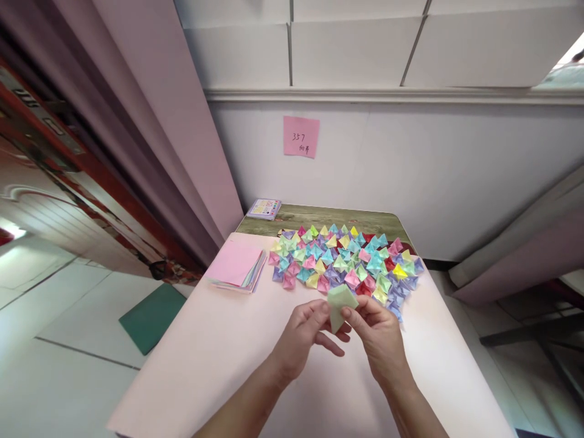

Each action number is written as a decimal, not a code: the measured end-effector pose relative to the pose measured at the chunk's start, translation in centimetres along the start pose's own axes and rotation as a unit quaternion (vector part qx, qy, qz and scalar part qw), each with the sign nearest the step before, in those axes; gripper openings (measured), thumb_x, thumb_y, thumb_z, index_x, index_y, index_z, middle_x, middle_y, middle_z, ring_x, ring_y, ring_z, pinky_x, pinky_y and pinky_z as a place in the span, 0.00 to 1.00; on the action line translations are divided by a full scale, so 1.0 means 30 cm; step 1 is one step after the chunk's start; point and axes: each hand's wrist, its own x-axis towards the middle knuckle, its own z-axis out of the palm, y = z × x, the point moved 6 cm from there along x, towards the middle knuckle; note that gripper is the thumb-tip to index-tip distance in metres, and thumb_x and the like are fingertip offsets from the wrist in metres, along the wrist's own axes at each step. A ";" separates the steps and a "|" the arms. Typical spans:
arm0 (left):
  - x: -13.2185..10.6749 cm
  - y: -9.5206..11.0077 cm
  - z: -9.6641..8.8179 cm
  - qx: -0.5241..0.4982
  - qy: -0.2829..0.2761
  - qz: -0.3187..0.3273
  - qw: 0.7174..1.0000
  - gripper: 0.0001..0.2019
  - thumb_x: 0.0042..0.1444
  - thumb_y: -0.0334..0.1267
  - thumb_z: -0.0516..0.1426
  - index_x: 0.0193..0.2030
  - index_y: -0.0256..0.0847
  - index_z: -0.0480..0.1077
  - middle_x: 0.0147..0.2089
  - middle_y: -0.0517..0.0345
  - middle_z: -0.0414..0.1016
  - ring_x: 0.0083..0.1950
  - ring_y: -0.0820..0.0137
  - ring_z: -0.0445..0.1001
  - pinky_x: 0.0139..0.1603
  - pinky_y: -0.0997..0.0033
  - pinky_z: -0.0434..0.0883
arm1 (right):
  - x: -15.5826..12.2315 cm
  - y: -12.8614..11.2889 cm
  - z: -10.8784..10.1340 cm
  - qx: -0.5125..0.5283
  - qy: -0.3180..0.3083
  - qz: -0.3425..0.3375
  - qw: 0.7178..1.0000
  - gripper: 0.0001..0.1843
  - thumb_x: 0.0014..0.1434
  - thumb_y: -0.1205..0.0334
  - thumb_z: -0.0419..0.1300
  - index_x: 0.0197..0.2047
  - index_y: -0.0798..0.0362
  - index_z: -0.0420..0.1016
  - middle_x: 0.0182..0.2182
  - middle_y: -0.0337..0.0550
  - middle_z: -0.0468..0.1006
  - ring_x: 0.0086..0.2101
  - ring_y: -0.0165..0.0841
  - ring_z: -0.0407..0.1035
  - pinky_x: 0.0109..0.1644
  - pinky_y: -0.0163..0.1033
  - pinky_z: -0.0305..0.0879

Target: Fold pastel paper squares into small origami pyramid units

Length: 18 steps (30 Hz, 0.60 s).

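Note:
A pale green piece of folded paper (341, 300) is held up above the near part of the table, between both hands. My left hand (303, 334) pinches its left edge with thumb and fingers, the lower fingers stretched out underneath. On the right side, my right hand (381, 334) grips the paper, its thumb pressed on the front. Just beyond the hands lie many small folded paper pieces (340, 263) in pink, blue, green, yellow, purple and red, set close together. The paper's back side is hidden.
A stack of coloured paper sheets (237, 263), pink on top, lies at the table's left. Behind it is a printed packet (264, 208). The pale pink table (205, 365) stands against a wall bearing a pink note (301, 137). A green mat (152, 316) lies on the floor.

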 end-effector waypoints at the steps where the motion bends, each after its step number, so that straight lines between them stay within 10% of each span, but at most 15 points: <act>1: -0.001 -0.007 0.006 -0.022 -0.012 -0.016 1.000 0.25 0.59 0.57 0.53 0.43 0.34 0.74 0.35 0.47 0.76 0.36 0.63 0.77 0.30 0.66 0.76 | -0.001 -0.003 -0.002 -0.002 0.005 -0.001 1.000 0.13 0.50 0.52 0.70 0.31 0.52 0.78 0.24 0.40 0.77 0.24 0.31 0.68 0.28 0.36 0.66; 6: 0.005 -0.061 -0.002 -0.059 -0.010 -0.055 0.997 0.19 0.55 0.50 0.61 0.43 0.34 0.71 0.32 0.47 0.78 0.29 0.67 0.76 0.26 0.72 0.75 | 0.017 0.029 -0.004 -0.015 -0.012 0.001 1.000 0.16 0.54 0.46 0.66 0.34 0.52 0.78 0.25 0.39 0.74 0.26 0.32 0.66 0.30 0.36 0.65; 18: -0.018 -0.332 -0.173 0.026 0.145 -0.064 0.987 0.23 0.48 0.56 0.63 0.34 0.36 0.68 0.29 0.53 0.77 0.24 0.70 0.76 0.23 0.73 0.73 | 0.013 0.392 -0.056 0.011 -0.019 0.044 0.999 0.21 0.51 0.47 0.68 0.38 0.55 0.75 0.25 0.37 0.73 0.24 0.29 0.64 0.28 0.34 0.62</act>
